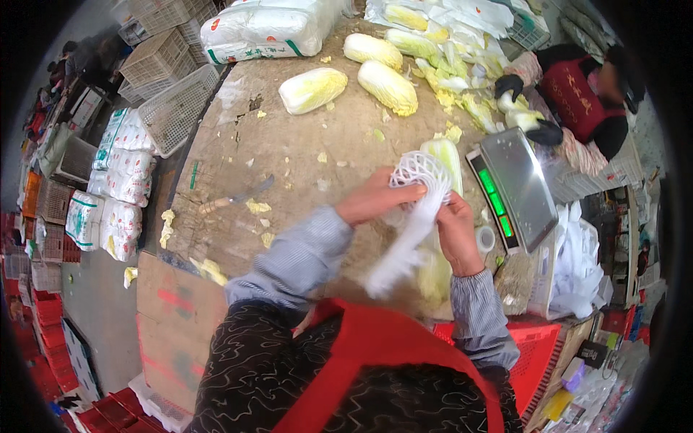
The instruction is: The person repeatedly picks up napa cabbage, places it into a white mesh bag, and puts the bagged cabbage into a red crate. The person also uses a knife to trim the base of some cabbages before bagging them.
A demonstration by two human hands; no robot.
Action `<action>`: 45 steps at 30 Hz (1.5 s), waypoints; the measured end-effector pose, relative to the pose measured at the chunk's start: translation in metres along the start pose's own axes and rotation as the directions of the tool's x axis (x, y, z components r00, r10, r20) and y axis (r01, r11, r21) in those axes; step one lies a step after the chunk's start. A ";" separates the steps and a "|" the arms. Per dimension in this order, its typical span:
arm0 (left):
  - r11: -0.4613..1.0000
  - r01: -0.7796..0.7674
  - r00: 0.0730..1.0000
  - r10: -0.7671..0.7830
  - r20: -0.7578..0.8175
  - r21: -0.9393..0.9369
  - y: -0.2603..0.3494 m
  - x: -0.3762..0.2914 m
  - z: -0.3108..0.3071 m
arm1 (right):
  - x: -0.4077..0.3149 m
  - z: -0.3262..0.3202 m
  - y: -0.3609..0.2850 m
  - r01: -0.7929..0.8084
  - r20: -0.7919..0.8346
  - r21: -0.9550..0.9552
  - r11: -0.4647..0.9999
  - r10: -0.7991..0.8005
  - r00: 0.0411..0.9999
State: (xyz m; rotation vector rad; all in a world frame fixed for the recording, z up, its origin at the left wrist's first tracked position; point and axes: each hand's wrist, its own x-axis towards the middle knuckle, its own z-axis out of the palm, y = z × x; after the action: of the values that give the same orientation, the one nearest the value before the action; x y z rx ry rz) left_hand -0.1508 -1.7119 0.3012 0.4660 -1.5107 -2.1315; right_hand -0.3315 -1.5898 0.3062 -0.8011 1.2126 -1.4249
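Between my two hands a white foam net sleeve point(421, 178) is held with its mesh mouth spread, and its tail hangs down blurred. My left hand point(373, 199) grips the mouth from the left, and my right hand point(459, 233) pinches its right side. Just beyond the sleeve lies a napa cabbage point(445, 154), partly hidden by it. Under the hanging tail, nearer my body, another pale cabbage point(435, 276) shows, partly covered and blurred. Farther off on the table lie a napa cabbage point(313, 90) and two more beside it point(387, 87).
A knife point(238, 195) with a wooden handle lies on the wooden table point(281, 157) among leaf scraps. To the right are a digital scale point(517, 184), a tape roll point(485, 238) and a basket of foam nets point(575, 265). A co-worker point(576, 103) in dark gloves handles cabbage. Wrapped packs point(265, 32) stand behind.
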 end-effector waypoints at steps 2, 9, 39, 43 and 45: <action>0.977 -0.181 0.982 0.187 -0.042 0.115 0.022 0.010 -0.049 | 0.017 0.002 -0.002 0.020 -0.077 0.273 0.962 0.001 0.997; -0.446 0.467 0.818 0.545 -0.182 0.764 0.033 0.137 -0.224 | 0.020 -0.009 0.006 -0.186 -0.008 0.504 0.844 0.219 0.976; 0.672 0.134 0.987 -0.156 0.038 -0.728 0.014 -0.053 -0.002 | -0.048 -0.001 0.032 -0.425 0.525 -0.181 0.887 0.453 0.721; 0.791 0.438 0.898 -0.408 0.164 -0.429 0.020 -0.079 0.003 | -0.048 -0.010 0.030 -0.579 0.667 0.212 0.788 0.316 0.675; 0.920 0.372 0.911 -0.387 0.145 0.124 0.022 -0.088 -0.015 | -0.028 -0.020 0.019 -0.431 0.506 0.601 0.673 0.097 0.857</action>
State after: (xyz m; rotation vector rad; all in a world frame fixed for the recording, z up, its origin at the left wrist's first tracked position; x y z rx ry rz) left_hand -0.0661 -1.6794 0.3164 0.6779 -1.7347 -2.4545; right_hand -0.3383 -1.5567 0.2870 -0.3372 0.3419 -1.2179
